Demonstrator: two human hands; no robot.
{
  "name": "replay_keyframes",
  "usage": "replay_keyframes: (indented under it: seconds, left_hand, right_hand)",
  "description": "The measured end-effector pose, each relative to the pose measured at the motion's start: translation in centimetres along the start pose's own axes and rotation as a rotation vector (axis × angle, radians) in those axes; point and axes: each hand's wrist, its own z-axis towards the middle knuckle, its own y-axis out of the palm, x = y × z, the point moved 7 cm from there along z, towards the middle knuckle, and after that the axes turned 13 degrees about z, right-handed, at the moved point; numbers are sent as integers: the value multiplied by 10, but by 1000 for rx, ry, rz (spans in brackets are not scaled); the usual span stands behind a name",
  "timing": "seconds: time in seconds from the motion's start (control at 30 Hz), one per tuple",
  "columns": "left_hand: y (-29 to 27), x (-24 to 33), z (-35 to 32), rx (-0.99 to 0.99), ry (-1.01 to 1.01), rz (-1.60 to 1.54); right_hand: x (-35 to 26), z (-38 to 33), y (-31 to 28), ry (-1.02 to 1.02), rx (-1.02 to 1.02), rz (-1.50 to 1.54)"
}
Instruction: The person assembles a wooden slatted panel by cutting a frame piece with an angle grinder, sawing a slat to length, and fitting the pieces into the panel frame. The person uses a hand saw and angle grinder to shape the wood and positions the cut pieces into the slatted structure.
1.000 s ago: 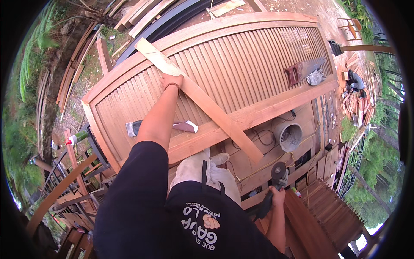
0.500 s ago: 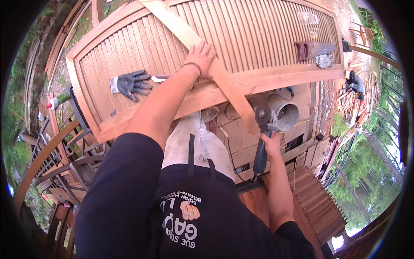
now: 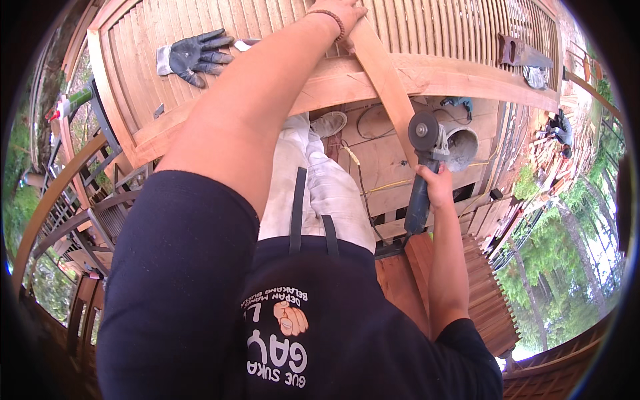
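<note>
My left hand (image 3: 341, 15) grips a flat wooden plank (image 3: 385, 77) near the top of the view, with part of the hand cut off by the picture's edge. The plank lies slantwise across a slatted wooden panel (image 3: 460, 77), and its near end juts past the panel's frame. In my right hand (image 3: 437, 185) is a dark angle grinder (image 3: 419, 203), its fingers wrapped round the body. The grinder's round disc (image 3: 423, 130) stands beside the plank's jutting end; whether they touch I cannot tell.
A black-and-grey work glove (image 3: 193, 57) and a handsaw (image 3: 523, 53) lie on the panel. Below its edge are a bucket (image 3: 461, 148), a blue tool (image 3: 459, 103) and loose cables (image 3: 360, 180) on boards. A person (image 3: 561, 130) is by scattered wood at the far right.
The panel and plank sit higher in view now. My left hand has shifted up and right in the picture, still on the plank. The grinder has moved up and slightly right, its disc beside the plank.
</note>
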Motion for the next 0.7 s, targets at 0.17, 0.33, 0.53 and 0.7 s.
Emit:
replay_keyframes:
  seconds: [0.17, 0.33, 0.53, 0.7]
  left_hand:
    - [12, 0, 4, 42, -28, 85]
    - [6, 5, -3, 66, -37, -31]
    - [9, 2, -6, 94, -8, -97]
    - [20, 2, -1, 192, -5, -142]
  right_hand:
    - [7, 1, 6, 13, -46, -28]
    - [1, 2, 18, -61, -17, -67]
    - [-17, 1, 46, 25, -23, -86]
    - [-19, 6, 51, 105, -29, -96]
